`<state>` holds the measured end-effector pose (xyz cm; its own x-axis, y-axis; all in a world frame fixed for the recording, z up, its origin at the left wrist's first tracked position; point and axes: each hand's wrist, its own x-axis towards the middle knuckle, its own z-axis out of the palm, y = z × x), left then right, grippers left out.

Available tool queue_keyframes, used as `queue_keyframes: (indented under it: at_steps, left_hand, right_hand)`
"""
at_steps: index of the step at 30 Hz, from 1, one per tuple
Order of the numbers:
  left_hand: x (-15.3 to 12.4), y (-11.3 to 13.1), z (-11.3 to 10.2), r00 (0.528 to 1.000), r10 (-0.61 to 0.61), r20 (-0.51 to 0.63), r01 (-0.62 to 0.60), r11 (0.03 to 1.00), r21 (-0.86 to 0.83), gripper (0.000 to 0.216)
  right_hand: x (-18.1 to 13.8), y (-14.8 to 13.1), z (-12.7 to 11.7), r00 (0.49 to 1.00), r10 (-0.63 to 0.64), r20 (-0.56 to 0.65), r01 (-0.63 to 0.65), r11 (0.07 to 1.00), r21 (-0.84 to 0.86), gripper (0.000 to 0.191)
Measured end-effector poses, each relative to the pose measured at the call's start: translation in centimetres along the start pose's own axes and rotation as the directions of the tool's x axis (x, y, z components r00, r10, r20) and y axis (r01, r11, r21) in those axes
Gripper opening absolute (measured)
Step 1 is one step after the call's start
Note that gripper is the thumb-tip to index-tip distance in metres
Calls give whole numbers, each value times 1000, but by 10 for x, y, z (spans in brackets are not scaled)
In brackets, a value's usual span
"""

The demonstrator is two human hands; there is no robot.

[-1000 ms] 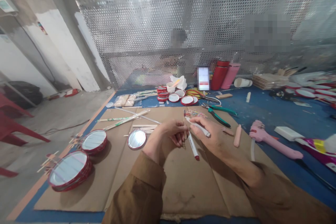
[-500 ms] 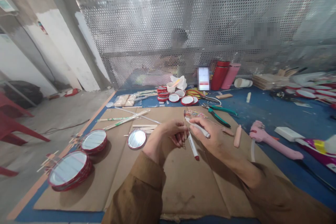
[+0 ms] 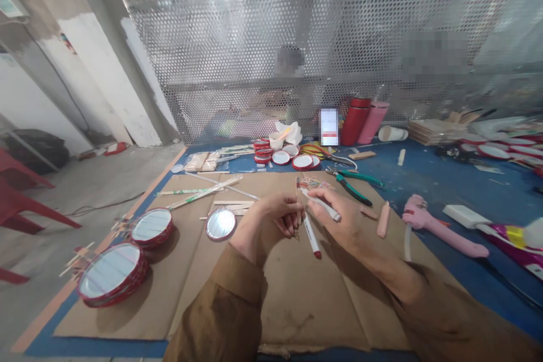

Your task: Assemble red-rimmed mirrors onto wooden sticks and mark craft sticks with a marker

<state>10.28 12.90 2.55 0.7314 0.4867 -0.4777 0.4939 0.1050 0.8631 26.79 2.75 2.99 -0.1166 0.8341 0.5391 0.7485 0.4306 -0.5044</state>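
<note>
My left hand (image 3: 285, 214) pinches a thin wooden stick (image 3: 297, 189) that stands nearly upright between its fingertips. My right hand (image 3: 339, 209) grips a white marker (image 3: 326, 207), its front end close to the stick; whether the two touch I cannot tell. Below the fingers is a second white marker with a red end (image 3: 313, 236), slanting over the cardboard (image 3: 305, 300). Tangled coloured rubber bands (image 3: 317, 183) lie just beyond my hands. Left of my left wrist is a round, red-rimmed mirror-like disc (image 3: 220, 224), beside several flat wooden sticks (image 3: 233, 203).
Stacks of red-rimmed discs (image 3: 112, 274) stand at the left. Green-handled pliers (image 3: 354, 188), a pink glue gun (image 3: 445, 229) and a peach-coloured stick (image 3: 383, 219) lie to the right. Behind are a red flask (image 3: 355, 123), a phone (image 3: 329, 126) and a perforated metal screen (image 3: 237, 62).
Hardly anything differs. My right hand and its marker have shifted very slightly, while my left hand keeps its hold on the stick.
</note>
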Motion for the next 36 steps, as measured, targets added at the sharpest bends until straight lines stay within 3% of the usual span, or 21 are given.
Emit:
queue_keyframes:
  at_steps: [18, 36]
  left_hand:
    - [1, -1, 0, 1000, 23, -6, -23, 1000, 15, 36]
    - [4, -5, -2, 999, 39, 16, -39, 999, 15, 43]
  right_hand:
    - [1, 5, 8, 996, -65, -56, 67, 997, 35, 16]
    - [0, 1, 5, 999, -15, -29, 16, 999, 34, 17]
